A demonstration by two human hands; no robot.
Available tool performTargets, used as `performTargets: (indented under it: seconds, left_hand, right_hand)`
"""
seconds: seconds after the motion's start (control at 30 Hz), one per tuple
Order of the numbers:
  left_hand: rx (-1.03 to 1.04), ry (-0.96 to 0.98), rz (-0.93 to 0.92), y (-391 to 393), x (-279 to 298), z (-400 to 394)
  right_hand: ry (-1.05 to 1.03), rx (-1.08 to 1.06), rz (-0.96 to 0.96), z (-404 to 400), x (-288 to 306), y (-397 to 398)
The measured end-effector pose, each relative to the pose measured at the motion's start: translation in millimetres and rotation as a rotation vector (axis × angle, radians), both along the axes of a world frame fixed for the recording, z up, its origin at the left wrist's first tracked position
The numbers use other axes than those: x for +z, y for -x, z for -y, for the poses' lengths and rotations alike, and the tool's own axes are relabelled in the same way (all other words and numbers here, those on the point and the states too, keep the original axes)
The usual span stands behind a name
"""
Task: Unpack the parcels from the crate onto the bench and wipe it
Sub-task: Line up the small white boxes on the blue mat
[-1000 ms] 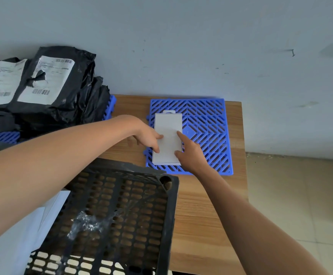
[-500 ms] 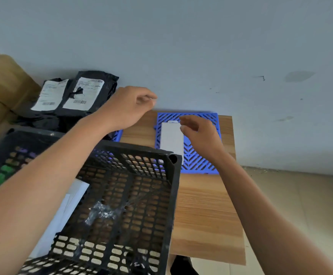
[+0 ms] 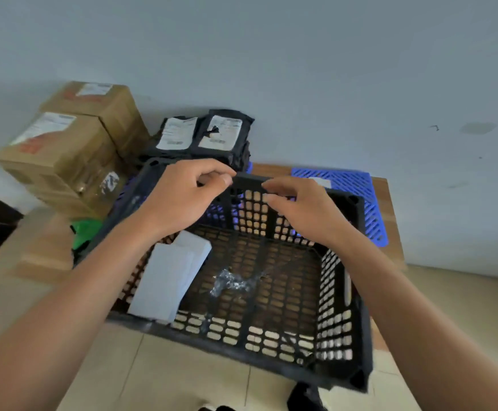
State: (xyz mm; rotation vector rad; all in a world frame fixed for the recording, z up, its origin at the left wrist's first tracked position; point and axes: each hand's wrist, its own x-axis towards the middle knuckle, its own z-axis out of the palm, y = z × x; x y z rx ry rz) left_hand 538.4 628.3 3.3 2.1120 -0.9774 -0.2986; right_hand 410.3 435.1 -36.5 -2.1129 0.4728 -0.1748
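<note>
Head view looks down into a black slatted crate (image 3: 342,292) that stands at the near edge of a wooden bench (image 3: 388,203). Both bare hands hover above the crate's far side, close together but not touching each other. The left hand (image 3: 182,197) is loosely curled, its thumb and forefinger pinched together near the far rim; nothing can be seen between them. The right hand (image 3: 301,209) is half curled with the fingers bent downward and apart, holding nothing.

Inside the crate, against its left wall, lie white flat parcels (image 3: 167,280), one overlapping the other. In the middle of the crate floor sits a crumpled scrap of clear plastic (image 3: 233,283).

On the far side of the bench, against the wall, two black bagged parcels (image 3: 206,134) with white labels lie stacked side by side. To their left stand two brown cardboard boxes (image 3: 64,149), one behind the other, each with a label on top. On the far right of the bench lies a blue plastic grid mat (image 3: 366,203), with a small white package (image 3: 320,182) on it, mostly hidden behind the crate rim. Something green (image 3: 84,232) shows just left of the crate.
</note>
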Motion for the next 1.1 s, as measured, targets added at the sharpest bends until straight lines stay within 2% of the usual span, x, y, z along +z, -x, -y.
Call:
performTargets:
  seconds: [0.13, 0.23, 0.37, 0.5, 0.6, 0.77, 0.93, 1.1]
  left_hand:
    - [0.015, -0.137, -0.038, -19.3, -22.2, -57.6]
    - [0.026, -0.251, -0.133, -34.0, -43.9, -78.4]
    - [0.006, -0.461, -0.244, -53.9, -78.9, -87.0]
    - [0.105, -0.548, -0.448, -69.8, -108.4, -84.8]
    - [0.157, -0.642, -0.505, -75.1, -129.8, -87.9]
    - [0.205, -0.786, -0.617, -75.9, -165.9, -96.1]
    - [0.158, -0.878, -0.571, -78.0, -189.3, -101.8]
    - [0.128, -0.869, -0.562, -77.3, -194.9, -100.7]
  right_hand:
    - [-0.006, 0.111, -0.203, -55.0, -19.3, -19.0]
    - [-0.031, 0.132, -0.312, -80.8, -41.6, -29.8]
    - [-0.015, 0.219, -0.477, -100.5, -79.9, -51.4]
    - [0.066, 0.318, -0.595, -113.5, -122.1, -72.6]
    - [0.072, 0.407, -0.664, -124.0, -153.5, -85.7]
    - [-0.027, 0.377, -0.693, -142.1, -195.6, -106.4]
    - [-0.17, 0.289, -0.664, -165.5, -213.6, -113.2]
    - [-0.225, 0.217, -0.607, -175.4, -218.6, -118.9]
